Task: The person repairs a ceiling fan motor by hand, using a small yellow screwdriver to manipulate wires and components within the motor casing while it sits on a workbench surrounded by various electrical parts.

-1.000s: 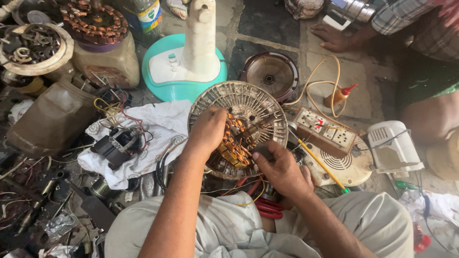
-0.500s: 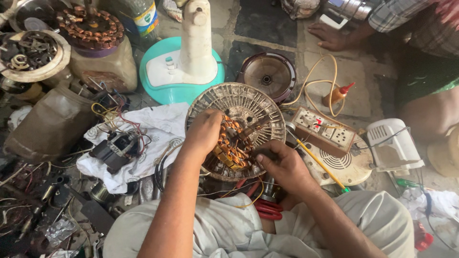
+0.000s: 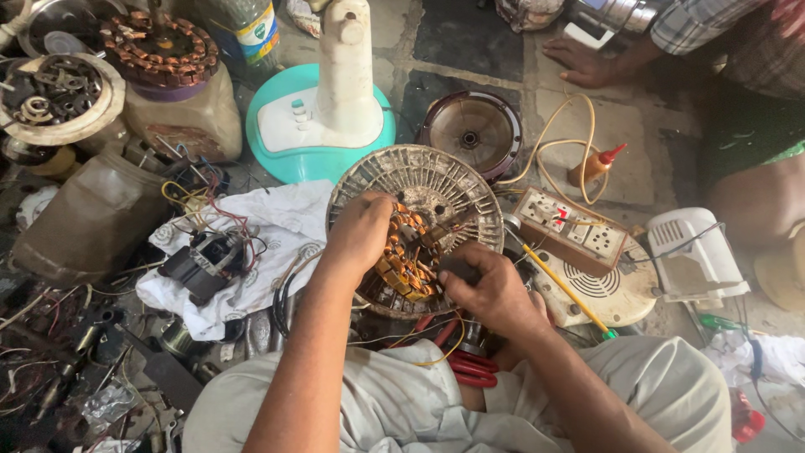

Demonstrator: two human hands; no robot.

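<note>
A green-labelled bottle (image 3: 251, 33) stands at the far edge of the floor. Nearer, the left hand (image 3: 362, 231) lies curled on the round fan motor (image 3: 417, 228) and its copper windings; the right hand (image 3: 490, 289) pinches a small dark part beside them.

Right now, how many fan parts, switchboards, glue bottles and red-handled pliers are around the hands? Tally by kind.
Round motor housing under left hand and right hand: 1
Copper-wound stator on jar: 1
Teal fan base: 1
Brown dome cover: 1
Switchboard: 1
Glue bottle, red tip: 1
Red-handled pliers: 1
Total: 7
</note>
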